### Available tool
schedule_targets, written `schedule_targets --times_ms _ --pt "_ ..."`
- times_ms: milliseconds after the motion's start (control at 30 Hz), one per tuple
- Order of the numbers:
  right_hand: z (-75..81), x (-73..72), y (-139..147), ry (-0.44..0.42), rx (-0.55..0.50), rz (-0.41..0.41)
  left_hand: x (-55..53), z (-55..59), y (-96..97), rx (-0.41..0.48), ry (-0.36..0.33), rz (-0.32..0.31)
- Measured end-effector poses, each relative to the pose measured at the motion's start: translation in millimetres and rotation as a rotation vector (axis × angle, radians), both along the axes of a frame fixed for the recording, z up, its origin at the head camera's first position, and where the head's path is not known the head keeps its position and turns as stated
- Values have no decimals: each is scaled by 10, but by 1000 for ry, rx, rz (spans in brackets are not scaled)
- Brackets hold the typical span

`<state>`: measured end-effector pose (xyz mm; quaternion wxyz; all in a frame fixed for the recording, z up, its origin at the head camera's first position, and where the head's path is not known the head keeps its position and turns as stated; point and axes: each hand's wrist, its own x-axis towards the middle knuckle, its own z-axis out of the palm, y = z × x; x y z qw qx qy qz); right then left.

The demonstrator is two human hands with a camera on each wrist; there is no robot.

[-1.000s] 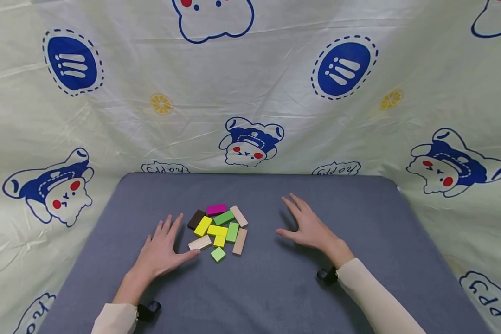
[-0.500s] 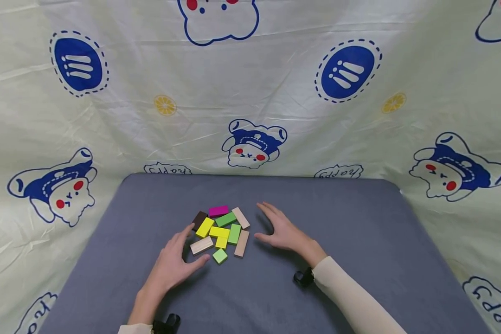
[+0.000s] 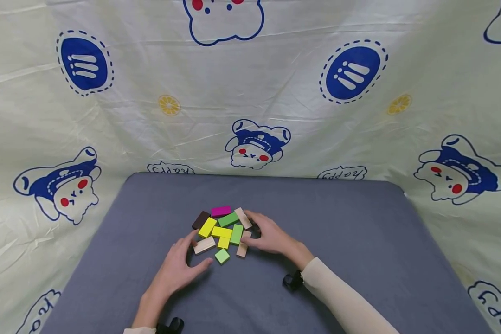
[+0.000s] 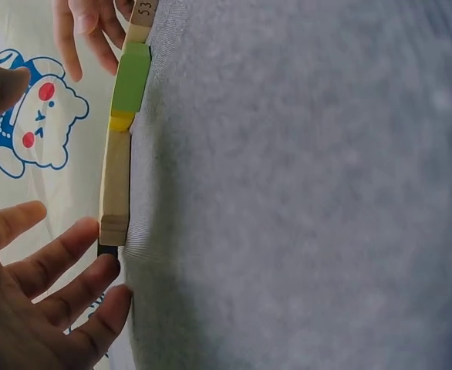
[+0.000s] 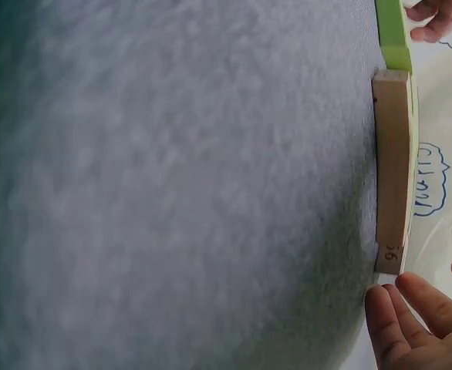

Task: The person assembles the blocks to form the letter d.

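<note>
A loose cluster of small wooden blocks lies flat on the table. My left hand is at its left side, fingers spread, the fingertips close to a plain wood block; whether they touch is unclear. At the right side my right hand has its thumb over another plain block and its fingers beside a pale block. Between the hands lie a yellow block, a green block, a magenta block and a dark brown block. Nearest the body is a light green block.
The blocks rest on a grey cloth-covered table. A pale curtain with blue cartoon prints hangs behind it and along both sides. Each wrist wears a black device, such as the right wrist camera.
Both hands have moved inward to the cluster, the right hand leftward over a long way and the left hand slightly rightward. The blocks keep their arrangement; the head view has shifted slightly.
</note>
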<state>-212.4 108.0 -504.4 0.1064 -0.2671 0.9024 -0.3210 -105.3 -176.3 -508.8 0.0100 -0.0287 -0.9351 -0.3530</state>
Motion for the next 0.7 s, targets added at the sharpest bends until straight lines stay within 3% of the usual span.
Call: schedule_targets --times_ms 167,367,467,600,700 --pt "-4 15 -21 4 -14 6 32 9 -15 -44 -5 -13" --pt "1 50 21 -8 -20 45 134 133 -50 -137 -93 -63" --pt "19 48 54 -1 -22 55 166 186 -99 -70 -128 -131" --pt "31 -15 110 23 -28 51 105 167 -174 29 -90 -227" --pt "-6 -85 147 26 -38 51 25 100 -212 44 -41 -259"
